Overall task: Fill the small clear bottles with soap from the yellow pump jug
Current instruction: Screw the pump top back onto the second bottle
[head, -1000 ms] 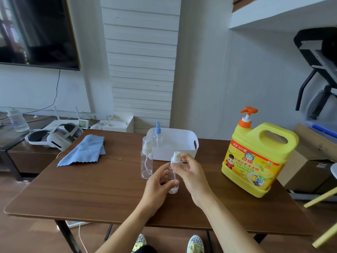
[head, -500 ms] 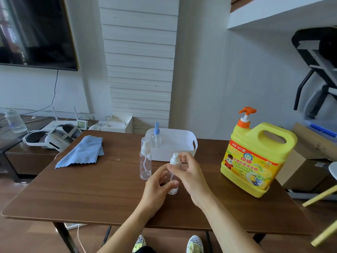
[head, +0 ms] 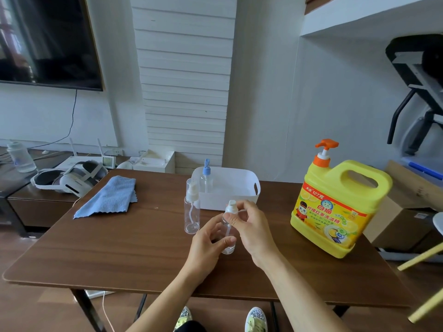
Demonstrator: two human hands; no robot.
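While a blue cloth (head: 109, 197) lies at the table's left, one clear bottle (head: 191, 212) stands capped and empty beside a white basket (head: 242, 188) holding a blue-capped bottle (head: 206, 179). The left hand (head: 208, 243) wraps the body of a second clear bottle (head: 228, 238); the right hand (head: 251, 226) pinches its white spray cap (head: 231, 207). Well apart, the yellow pump jug (head: 335, 207) sits untouched. Filling appears not yet begun.
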